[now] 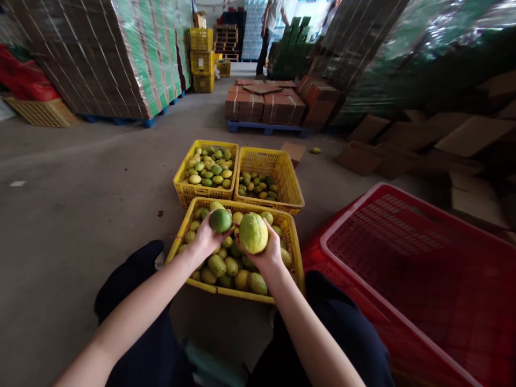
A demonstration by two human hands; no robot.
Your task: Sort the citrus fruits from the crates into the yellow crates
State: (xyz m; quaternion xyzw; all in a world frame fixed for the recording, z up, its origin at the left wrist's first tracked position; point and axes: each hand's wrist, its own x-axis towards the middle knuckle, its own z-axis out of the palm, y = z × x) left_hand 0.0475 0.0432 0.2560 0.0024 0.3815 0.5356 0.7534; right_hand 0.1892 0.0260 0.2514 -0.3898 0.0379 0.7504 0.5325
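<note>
My left hand (206, 235) is closed around a smooth, round green fruit (221, 220). In my right hand (269, 252) is a bigger, ridged yellow-green guava (253, 233), held up beside the green fruit with a small gap between them. Both hands are above the near yellow crate (297, 263), which holds many green and yellow fruits (217, 265). My fingers partly hide behind the two held fruits.
Behind stand a well-filled yellow crate (183, 192) and a partly filled one (288, 183). A large red crate (355, 269) is at my right. Farther off are a blue pallet (266, 128) of cartons, flattened cardboard (407, 134), wrapped stacks (153, 59) and a person (269, 27).
</note>
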